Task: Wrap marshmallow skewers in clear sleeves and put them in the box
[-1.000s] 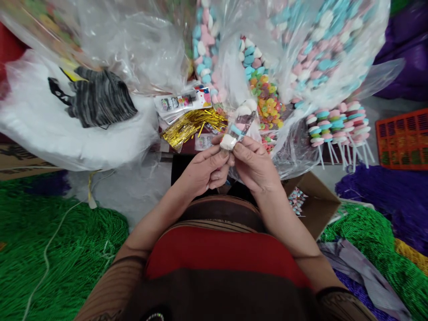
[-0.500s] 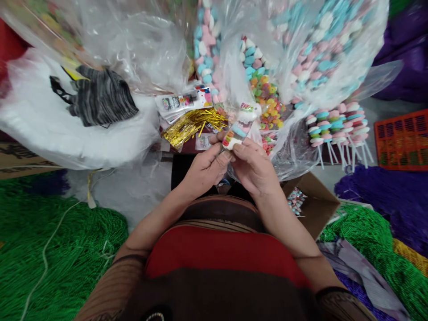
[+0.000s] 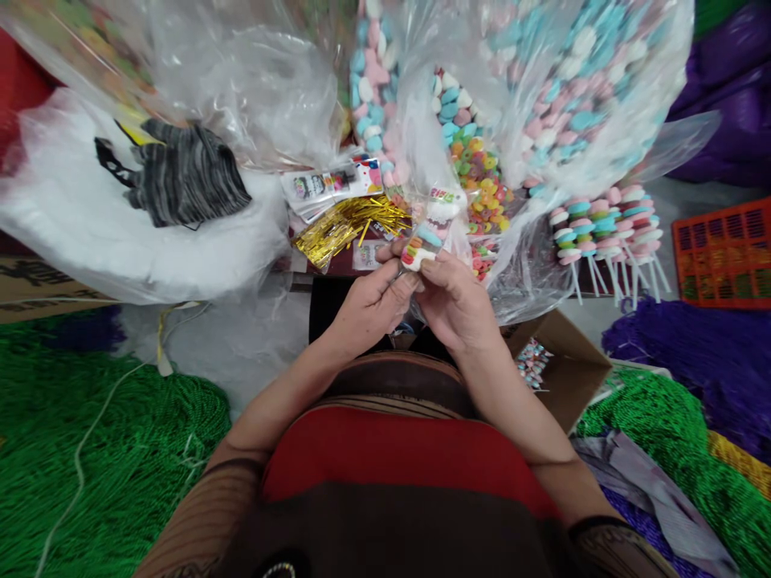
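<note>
My left hand (image 3: 369,303) and my right hand (image 3: 453,299) meet in front of me, both pinching the lower end of a small clear packet of candy (image 3: 430,229). The packet holds white, blue and pink marshmallow pieces and coloured rings, and it points up and away from me. A heap of gold twist ties (image 3: 348,225) lies just left of the packet. Finished candy sticks (image 3: 605,227) with white stems lie in a row to the right.
Big clear bags of pastel marshmallows (image 3: 560,80) and coloured ring candy (image 3: 482,186) stand behind. A white bag with a striped cloth (image 3: 181,172) lies left. An open cardboard box (image 3: 563,365), an orange crate (image 3: 723,253) and green (image 3: 108,449) and purple (image 3: 699,353) bead heaps surround me.
The packet has been turned in my fingers: its white end gave way to a side showing coloured rings and a printed label. My hands stayed in the same spot.
</note>
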